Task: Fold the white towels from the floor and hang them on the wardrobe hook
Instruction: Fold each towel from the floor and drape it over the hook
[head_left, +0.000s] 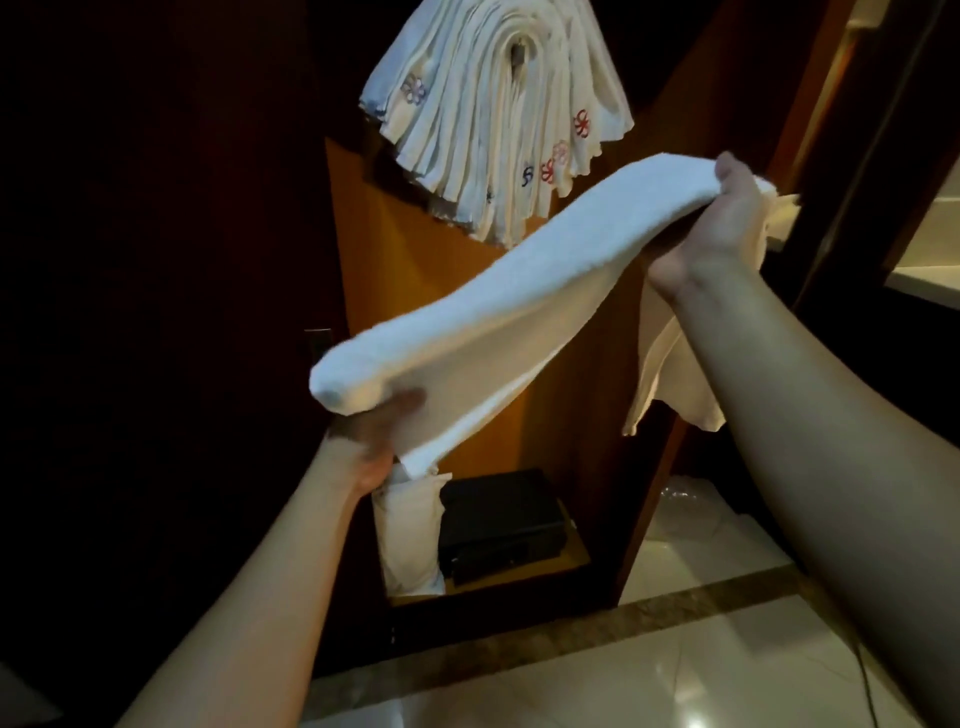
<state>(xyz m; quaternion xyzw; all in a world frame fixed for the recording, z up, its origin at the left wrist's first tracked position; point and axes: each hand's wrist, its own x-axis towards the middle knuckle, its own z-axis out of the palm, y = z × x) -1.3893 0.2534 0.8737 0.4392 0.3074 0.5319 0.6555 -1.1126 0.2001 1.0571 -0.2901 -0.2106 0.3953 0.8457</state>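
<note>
Held stretched in mid-air before an open orange-brown wooden wardrobe (582, 374): one long folded white terry towel (467, 306). Gripped at its lower end by left hand (374, 431), at its raised end by right hand (727, 218). Above, hung in a thick fan, many white embroidered towels (493, 114). Inside on the wardrobe floor, a black boxy safe (498, 525) beside a soft white bag (410, 540). Glossy pale tiled floor (675, 670) below.
</note>
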